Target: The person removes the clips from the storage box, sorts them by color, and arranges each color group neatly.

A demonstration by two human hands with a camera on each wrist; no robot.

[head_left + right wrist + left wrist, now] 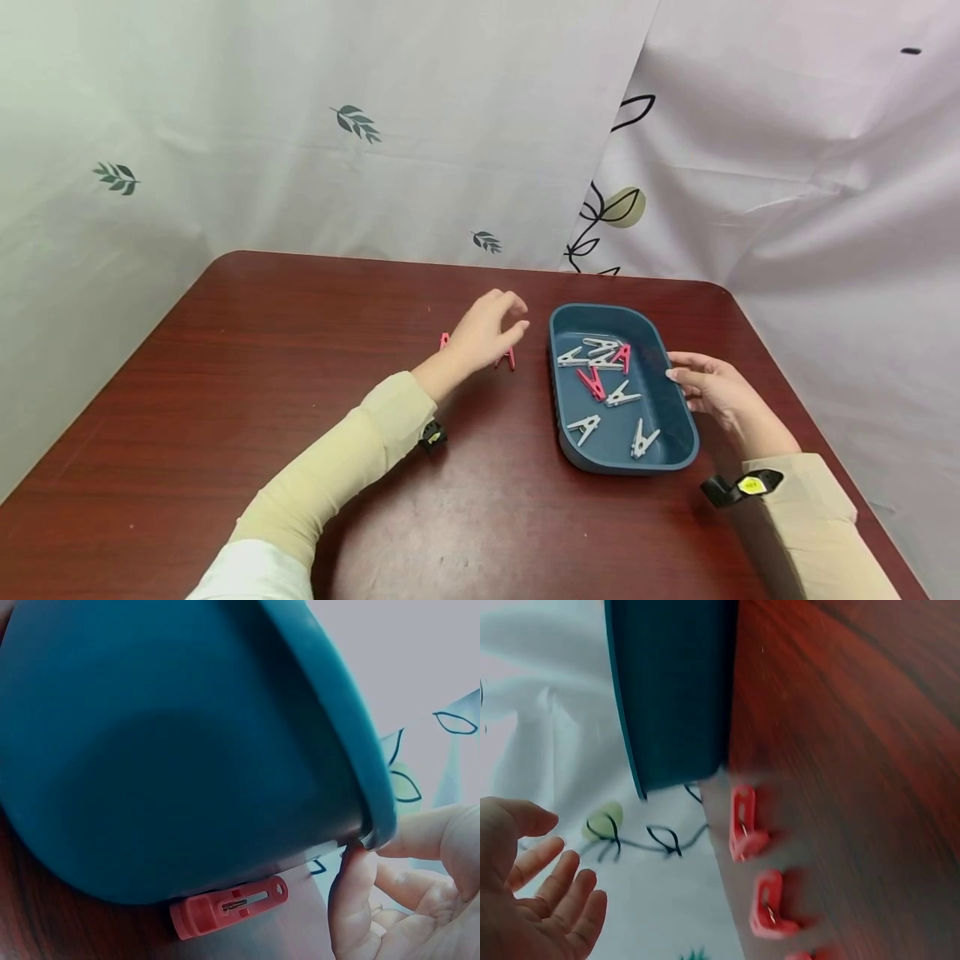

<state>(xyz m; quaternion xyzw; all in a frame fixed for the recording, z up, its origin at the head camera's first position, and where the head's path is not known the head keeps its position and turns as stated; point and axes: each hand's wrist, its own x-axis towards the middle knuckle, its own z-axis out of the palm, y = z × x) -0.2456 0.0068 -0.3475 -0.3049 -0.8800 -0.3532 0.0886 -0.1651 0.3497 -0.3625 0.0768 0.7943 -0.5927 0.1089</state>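
My left hand (483, 333) hovers over the table, fingers loosely bent, and grips nothing. Below and behind it, red clothespins (507, 358) lie on the tabletop, partly hidden by the hand; the left wrist view shows a row of red clothespins (746, 825) standing apart from the left hand (540, 900). A dark blue plastic basket (678, 433) stands to the right, holding several white clothespins (587, 427) and red clothespins (592, 383). My right hand (716, 392) pinches its right rim, thumb on the edge, as the right wrist view also shows.
Beside the basket's outer wall, a red clothespin (229, 906) appears in the right wrist view. The dark red wooden table (247, 375) meets a pale curtain (420, 183) with leaf prints at its back and sides. Both wrists carry black straps.
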